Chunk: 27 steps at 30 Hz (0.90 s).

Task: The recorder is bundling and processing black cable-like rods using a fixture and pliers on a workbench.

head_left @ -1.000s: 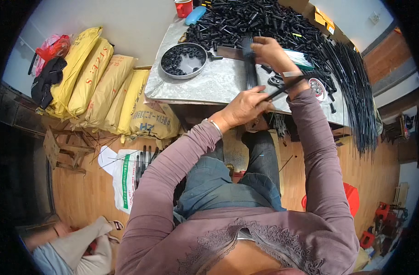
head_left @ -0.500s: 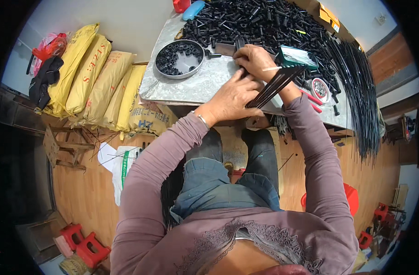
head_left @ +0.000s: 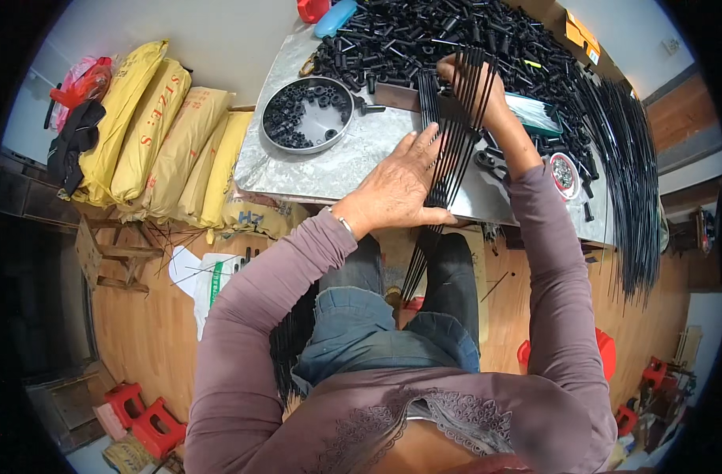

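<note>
My left hand [head_left: 400,183] and my right hand [head_left: 473,93] both hold a bundle of long thin black rods [head_left: 448,166] that runs from the tabletop down past the table edge toward my knees. The left hand grips the bundle near its middle, the right hand near its upper end. A round metal tray [head_left: 307,114] with small black ring-shaped parts sits left of the hands. A large heap of short black tubes [head_left: 424,35] covers the far side of the grey table [head_left: 313,170].
More long black rods [head_left: 625,158] hang over the table's right end. A small round tin [head_left: 564,174] lies right of my forearm. Yellow sacks [head_left: 151,134] are stacked on the left. Red stools [head_left: 144,415] stand on the wooden floor.
The rod bundle has swung from lying slanted across the table to nearly upright along my lap. My right hand has lifted to its upper end, and my left hand has slid to the middle.
</note>
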Tool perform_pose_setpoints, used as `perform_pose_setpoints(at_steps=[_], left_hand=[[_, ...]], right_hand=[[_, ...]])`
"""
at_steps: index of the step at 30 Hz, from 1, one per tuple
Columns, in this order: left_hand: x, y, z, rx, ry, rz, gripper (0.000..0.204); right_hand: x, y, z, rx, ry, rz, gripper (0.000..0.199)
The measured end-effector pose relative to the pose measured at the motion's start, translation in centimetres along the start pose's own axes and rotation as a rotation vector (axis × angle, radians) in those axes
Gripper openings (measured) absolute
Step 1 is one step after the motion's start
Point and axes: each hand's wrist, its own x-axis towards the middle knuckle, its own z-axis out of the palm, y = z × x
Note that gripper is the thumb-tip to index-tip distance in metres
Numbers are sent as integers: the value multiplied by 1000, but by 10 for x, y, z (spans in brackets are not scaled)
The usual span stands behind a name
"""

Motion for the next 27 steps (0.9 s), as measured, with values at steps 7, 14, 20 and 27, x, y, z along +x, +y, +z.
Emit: perform_pose_setpoints(at_steps=[7,14,20,27], left_hand=[[-9,-1,0,-54,-10,39,92],[-29,10,3,-51,-4,47,87],[-29,11,2,-31,-6,32,87],[-24,11,3,-61,44,-14,85]], right_hand=[[20,-53,-14,147,-197,-58,30],[-5,-51,-47,123,125,177,22],[-1,-52,-39,234,-71,254,21],[-4,-59,-21,190,-71,122,27]])
